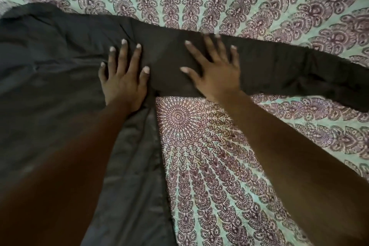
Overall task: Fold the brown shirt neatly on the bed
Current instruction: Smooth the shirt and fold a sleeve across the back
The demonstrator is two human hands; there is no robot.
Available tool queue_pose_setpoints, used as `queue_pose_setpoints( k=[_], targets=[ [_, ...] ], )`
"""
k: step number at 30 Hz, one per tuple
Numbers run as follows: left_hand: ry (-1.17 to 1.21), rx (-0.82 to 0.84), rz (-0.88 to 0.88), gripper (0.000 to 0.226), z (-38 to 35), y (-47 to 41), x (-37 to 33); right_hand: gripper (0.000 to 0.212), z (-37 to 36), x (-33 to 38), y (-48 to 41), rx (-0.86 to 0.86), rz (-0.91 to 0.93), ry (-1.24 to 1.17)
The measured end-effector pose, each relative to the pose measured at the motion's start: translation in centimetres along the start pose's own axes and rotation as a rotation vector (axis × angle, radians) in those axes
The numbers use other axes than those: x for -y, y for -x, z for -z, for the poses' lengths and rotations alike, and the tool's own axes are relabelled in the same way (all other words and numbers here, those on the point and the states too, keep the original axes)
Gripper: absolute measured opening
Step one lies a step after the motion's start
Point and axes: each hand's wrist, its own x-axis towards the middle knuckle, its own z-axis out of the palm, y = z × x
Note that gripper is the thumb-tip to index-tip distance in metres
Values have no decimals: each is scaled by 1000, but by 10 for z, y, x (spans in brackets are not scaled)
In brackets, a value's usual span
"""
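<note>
Both hands lie flat with fingers spread and straight, gripping nothing, so I read this as pressing and smoothing, not lifting.

Starting at the left side of the bedspread (pixel 209 156), the brown shirt (pixel 50 66) is laid out with its body covering most of that side and running down toward the near edge. Its long side edge slants from the armpit area toward me. The cloth there looks mostly flat, with a few soft creases.

My left hand (pixel 123 80) rests palm down on the body, just inside where the sleeve joins. I judge it is acting as an anchor, pinning the body so it does not slide while the other hand works.

Just to its right, near but not touching it, my right hand (pixel 218 74) presses palm down on the upper part of the sleeve (pixel 299 72). Its outline is a little blurred, so it may be sliding across the cloth.

From there the sleeve stretches out straight toward the right edge of the bedspread and runs off the frame, so I cannot see its cuff. It lies on the patterned mint and maroon print, which shows bare beyond it and on the near side of it.

My guess is that the folding proper has hardly begun: the sleeve is being flattened so that it can be brought across the body cleanly
</note>
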Motion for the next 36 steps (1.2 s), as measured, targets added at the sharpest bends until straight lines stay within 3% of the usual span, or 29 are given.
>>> queue_pose_setpoints(
  k=[4,7,11,16,24,28,30,33,36],
  targets=[
    [-29,20,-12,63,2,1,-3,69,16,-73,36,-37,-252,28],
    [-44,15,-11,62,4,0,-10,71,22,-83,37,-47,-327,14],
    [97,-56,-155,57,7,-9,-48,64,22,-47,3,-142,-152,13],
    [85,3,-176,59,-10,-19,-102,60,13,-53,-18,26,-15,-10],
    [41,-14,-55,66,-10,-10,-147,71,44,-177,41,96,-275,24],
    [79,53,-316,64,-20,5,-212,73,51,-197,56,110,-189,0],
    [99,60,-363,65,-29,15,-247,71,52,-213,71,88,-127,39],
    [103,39,-289,66,-38,26,-281,69,61,-246,91,51,-204,-10],
    [121,12,-169,62,-41,29,-295,63,72,-273,113,-111,-388,-63]
  ],
)
